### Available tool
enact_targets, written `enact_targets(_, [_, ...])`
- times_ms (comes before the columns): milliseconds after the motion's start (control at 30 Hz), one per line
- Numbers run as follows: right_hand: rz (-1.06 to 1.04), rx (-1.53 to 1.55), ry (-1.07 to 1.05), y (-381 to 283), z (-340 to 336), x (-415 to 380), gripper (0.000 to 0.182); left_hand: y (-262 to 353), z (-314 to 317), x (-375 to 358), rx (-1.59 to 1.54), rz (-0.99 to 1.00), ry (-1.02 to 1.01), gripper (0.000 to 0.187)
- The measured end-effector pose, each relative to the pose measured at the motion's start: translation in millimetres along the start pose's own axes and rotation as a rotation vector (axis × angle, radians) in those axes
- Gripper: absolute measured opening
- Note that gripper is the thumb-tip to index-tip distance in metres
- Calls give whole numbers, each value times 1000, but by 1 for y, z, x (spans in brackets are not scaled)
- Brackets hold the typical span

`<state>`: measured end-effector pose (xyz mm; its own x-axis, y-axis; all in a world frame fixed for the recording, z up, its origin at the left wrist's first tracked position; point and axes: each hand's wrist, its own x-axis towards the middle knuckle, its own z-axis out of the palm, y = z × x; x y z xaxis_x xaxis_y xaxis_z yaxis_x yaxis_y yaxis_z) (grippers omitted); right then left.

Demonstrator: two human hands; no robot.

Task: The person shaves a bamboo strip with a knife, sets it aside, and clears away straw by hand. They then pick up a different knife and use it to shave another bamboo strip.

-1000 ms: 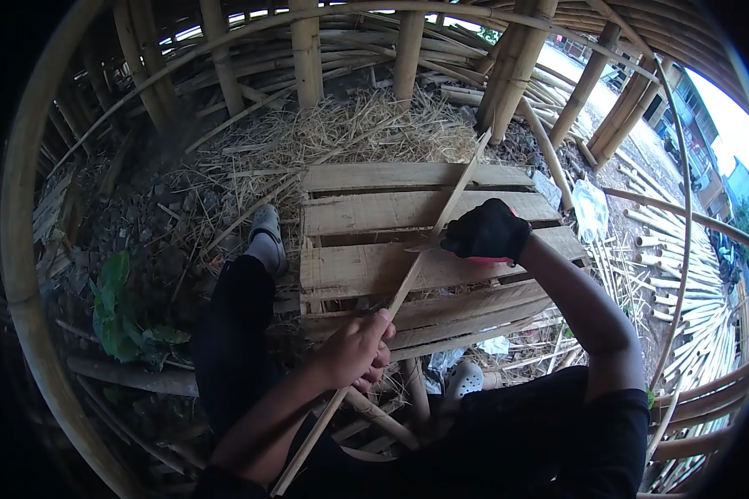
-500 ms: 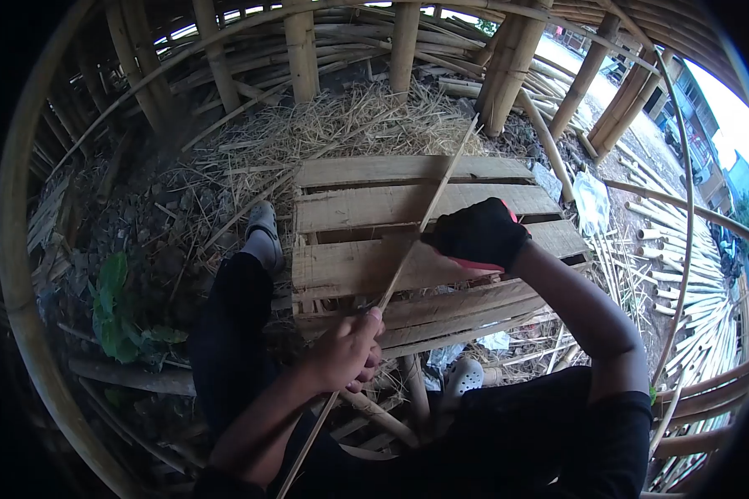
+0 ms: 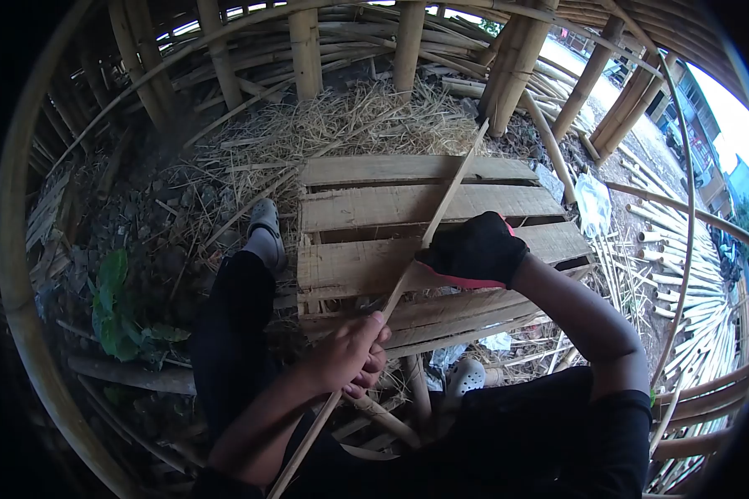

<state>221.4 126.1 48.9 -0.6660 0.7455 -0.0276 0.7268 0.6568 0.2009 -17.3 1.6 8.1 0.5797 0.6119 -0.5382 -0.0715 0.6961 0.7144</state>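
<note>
A long, thin bamboo strip runs slantwise over a slatted wooden table, from the far edge down past my lap. My bare left hand is closed around its lower part at the table's near left corner, thumb on top. Farther up, my right hand wears a black glove with red edging. Its fingers are closed at the strip's middle, just above the slats. Whether the glove also holds a small tool is hidden by the fingers.
Dry straw shavings lie behind the table, with upright bamboo posts beyond. Many cut poles are spread at the right. A clear plastic bag lies beside the table. My shoe is at its left, near a leafy plant.
My gloved right hand has come slightly down toward my left hand along the strip. The strip has turned and shows a wider face. My left hand stays almost in place.
</note>
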Motion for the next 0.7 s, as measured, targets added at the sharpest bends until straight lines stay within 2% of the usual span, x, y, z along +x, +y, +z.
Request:
enact_targets(67, [28, -19, -181, 11, 1, 3, 51, -3, 3, -1, 71, 20, 50, 35])
enact_targets(100, [-84, 46, -19, 27, 15, 4, 37, -4, 3, -1, 66, 12, 45, 35])
enact_targets(200, [-19, 114, -61, 25, 20, 4, 35, 2, -5, 4, -89, -36, -34, 35])
enact_targets(267, [-36, 676, -44, 23, 19, -4, 46, 0, -8, 4, -64, -7, -15, 35])
enact_targets(300, [-36, 677, -43, 25, 13, -5, 46, -1, -9, 4, -40, 20, 0, 35])
enact_targets(367, [281, 1318, -378, 28, 0, -9, 44, 0, -8, 3, -53, 8, 5, 35])
enact_targets(400, [283, 1444, -355, 28, 1, -10, 45, 0, -7, 3, -68, 0, 11, 35])
enact_targets(533, [415, 1669, -237, 21, 0, -11, 43, 1, -7, 3, -35, 16, 9, 35])
enact_targets(667, [375, 1623, -204, 37, 9, -9, 44, 1, -6, 2, -39, 26, 11, 35])
enact_targets(700, [418, 1612, -245, 38, 4, -10, 46, 1, -5, 2, -31, 34, 10, 35])
